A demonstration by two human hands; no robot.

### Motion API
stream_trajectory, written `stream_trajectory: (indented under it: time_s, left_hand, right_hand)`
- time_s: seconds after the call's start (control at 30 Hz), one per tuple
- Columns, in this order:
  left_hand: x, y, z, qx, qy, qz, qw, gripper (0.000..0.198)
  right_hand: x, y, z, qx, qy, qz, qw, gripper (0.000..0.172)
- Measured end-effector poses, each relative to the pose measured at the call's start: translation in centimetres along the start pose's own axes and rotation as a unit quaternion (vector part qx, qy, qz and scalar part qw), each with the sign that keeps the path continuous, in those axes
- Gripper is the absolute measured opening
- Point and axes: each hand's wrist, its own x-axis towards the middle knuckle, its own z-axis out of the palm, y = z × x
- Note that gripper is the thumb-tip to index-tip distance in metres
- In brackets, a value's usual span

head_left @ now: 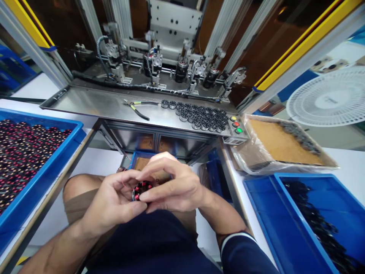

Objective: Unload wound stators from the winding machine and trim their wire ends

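Above my lap, both hands close around a small round motor stator (140, 189) with red windings on a black core. My left hand (114, 198) grips it from the left, its thumb along the near edge. The fingers of my right hand (173, 186) press on it from the right and cover part of its top. A thin red wire (124, 179) loops out beside the left fingers. Beyond the hands, cutting pliers (139, 106) with black and yellow-green handles lie on the metal ledge, left of several rows of black ring-shaped parts (202, 114).
A blue tray (76, 129) full of wound stators stands at left. At right are a plastic-lined carton (285, 148), blue bins (256, 201) with black parts, and a white fan (327, 97). A button box (236, 129) sits on the ledge before the machine fixtures (182, 70).
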Motion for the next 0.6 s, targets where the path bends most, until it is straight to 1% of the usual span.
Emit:
stream_trajectory:
  time_s: [0.1, 0.17, 0.23, 0.33, 0.43, 0.53, 0.6]
  left_hand:
    - [0.2, 0.1, -0.1, -0.036, -0.023, -0.032, 0.999, 0.032]
    - [0.3, 0.2, 0.1, -0.067, -0.018, -0.043, 0.997, 0.032]
    - [0.3, 0.3, 0.3, -0.078, 0.002, -0.034, 0.996, 0.030]
    - [0.1, 0.1, 0.8, -0.025, 0.058, 0.032, 0.998, 0.034]
    - [-0.2, -0.4, 0.9, 0.052, 0.106, 0.121, 0.986, 0.044]
    - [-0.3, -0.7, 1.0, 0.100, 0.125, 0.205, 0.965, 0.051]
    - [-0.3, -0.8, 1.1, 0.118, 0.131, 0.239, 0.955, 0.054]
  right_hand:
    - [-0.6, -0.6, 0.6, -0.061, 0.052, -0.018, 0.997, 0.008]
    - [-1.3, -1.2, 1.1, -0.131, 0.095, -0.021, 0.986, 0.009]
    - [-2.0, -1.8, 1.6, -0.199, 0.124, -0.019, 0.972, 0.012]
    - [-2.5, -2.4, 2.4, -0.256, 0.172, -0.016, 0.951, 0.015]
    - [-2.1, -2.5, 3.3, -0.263, 0.240, -0.017, 0.934, 0.016]
    - [-1.6, -2.5, 4.2, -0.240, 0.274, 0.003, 0.931, 0.013]
    - [-1.3, -2.5, 4.9, -0.210, 0.288, 0.031, 0.934, 0.010]
